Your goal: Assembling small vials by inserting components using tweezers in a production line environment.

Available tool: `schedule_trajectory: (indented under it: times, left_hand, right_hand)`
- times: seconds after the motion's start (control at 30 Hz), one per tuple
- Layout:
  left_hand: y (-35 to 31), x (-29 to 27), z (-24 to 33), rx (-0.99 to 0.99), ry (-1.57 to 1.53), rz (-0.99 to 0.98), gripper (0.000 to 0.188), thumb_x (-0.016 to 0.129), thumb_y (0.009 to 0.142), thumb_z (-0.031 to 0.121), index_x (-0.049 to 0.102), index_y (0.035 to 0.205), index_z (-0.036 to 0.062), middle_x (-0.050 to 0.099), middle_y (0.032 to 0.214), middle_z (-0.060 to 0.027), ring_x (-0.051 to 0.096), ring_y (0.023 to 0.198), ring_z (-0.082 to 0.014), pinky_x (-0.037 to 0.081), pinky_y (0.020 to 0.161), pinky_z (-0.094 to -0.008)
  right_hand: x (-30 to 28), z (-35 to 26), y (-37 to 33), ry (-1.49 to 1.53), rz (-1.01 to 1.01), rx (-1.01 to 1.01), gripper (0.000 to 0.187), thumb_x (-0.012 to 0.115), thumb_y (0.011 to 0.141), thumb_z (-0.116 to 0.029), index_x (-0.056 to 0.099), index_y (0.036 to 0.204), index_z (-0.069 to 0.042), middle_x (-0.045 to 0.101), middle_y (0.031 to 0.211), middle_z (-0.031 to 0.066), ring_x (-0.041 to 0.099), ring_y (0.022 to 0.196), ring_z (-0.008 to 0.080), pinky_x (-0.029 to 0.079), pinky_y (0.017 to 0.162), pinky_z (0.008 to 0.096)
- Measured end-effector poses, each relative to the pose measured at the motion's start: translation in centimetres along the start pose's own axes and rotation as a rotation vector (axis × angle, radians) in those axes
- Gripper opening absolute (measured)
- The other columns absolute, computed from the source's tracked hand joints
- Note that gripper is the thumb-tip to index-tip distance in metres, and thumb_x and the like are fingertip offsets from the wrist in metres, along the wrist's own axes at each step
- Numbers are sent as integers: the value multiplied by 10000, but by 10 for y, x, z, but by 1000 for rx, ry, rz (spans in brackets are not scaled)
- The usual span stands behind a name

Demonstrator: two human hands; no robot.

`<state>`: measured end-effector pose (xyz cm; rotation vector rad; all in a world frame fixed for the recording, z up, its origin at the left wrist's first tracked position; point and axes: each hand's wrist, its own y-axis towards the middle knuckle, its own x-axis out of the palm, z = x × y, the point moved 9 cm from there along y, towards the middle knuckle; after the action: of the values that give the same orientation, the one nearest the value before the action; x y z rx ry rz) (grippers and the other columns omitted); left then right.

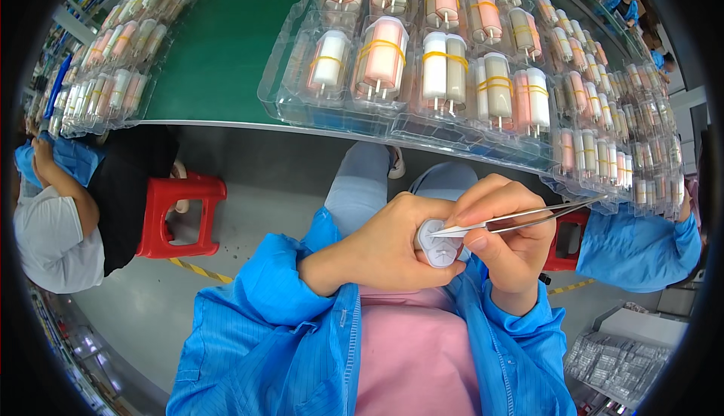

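Observation:
My left hand (385,248) is closed around a small white piece with a rounded, moulded end face (439,247). That face is turned up between thumb and fingers, and the rest is hidden in the palm. In my right hand (507,229) is a pair of metal tweezers (539,216), pinched between thumb and fingers. A pale pointed end of the tweezers lies over the white face; whether it touches cannot be made out. The tweezers' other end reaches right, toward the trays.
Clear plastic trays (339,110) on the green table (219,54) hold several pink, white and grey cylinders bundled with yellow bands. Red stools (181,216) stand at both sides. People in blue work nearby, one sleeve (641,246) at right. A box of clear packs (618,363) sits lower right.

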<state>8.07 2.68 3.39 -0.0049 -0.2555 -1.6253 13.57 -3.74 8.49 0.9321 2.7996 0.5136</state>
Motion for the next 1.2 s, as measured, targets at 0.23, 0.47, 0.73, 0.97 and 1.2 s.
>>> schedule_trajectory:
  times: [0.23, 0.47, 0.73, 0.97, 1.2]
  left_hand:
    - [-1, 0, 0, -11, -4, -10, 254, 725, 691, 20, 616, 920, 9, 633, 756, -52, 609, 693, -110, 458, 598, -262]
    - [-3, 1, -1, -17, -5, -26, 277, 725, 686, 15, 621, 943, 2, 632, 759, -50, 599, 694, -102, 452, 600, -260]
    - [-3, 0, 2, -18, -25, -31, 275, 720, 687, 14, 624, 945, -3, 633, 765, -49, 597, 700, -98, 450, 602, -259]
    - [-5, 2, -1, -20, -19, -42, 273, 716, 690, 10, 624, 947, 0, 636, 769, -51, 603, 707, -101, 454, 604, -259]
    - [-4, 1, 2, -7, -10, -51, 262, 720, 689, 14, 626, 933, -5, 638, 760, -53, 604, 701, -100, 453, 600, -258]
  right_hand:
    - [1, 1, -1, 14, 4, 19, 145, 702, 727, -5, 654, 858, 35, 651, 811, 139, 604, 692, 168, 456, 603, 253]
    - [0, 4, -3, 107, 22, 59, 134, 686, 742, 13, 647, 866, 47, 648, 820, 150, 596, 716, 171, 460, 631, 258]
    - [2, -1, -2, 58, 7, 3, 151, 699, 736, 4, 651, 874, 44, 654, 819, 150, 600, 712, 169, 465, 633, 256]
    - [2, -1, -3, 27, 7, 5, 152, 702, 728, 5, 654, 867, 45, 656, 814, 150, 602, 702, 169, 464, 622, 256]
    - [1, 1, -5, 108, 34, 43, 120, 689, 737, 14, 653, 849, 38, 654, 817, 153, 600, 711, 173, 467, 641, 261]
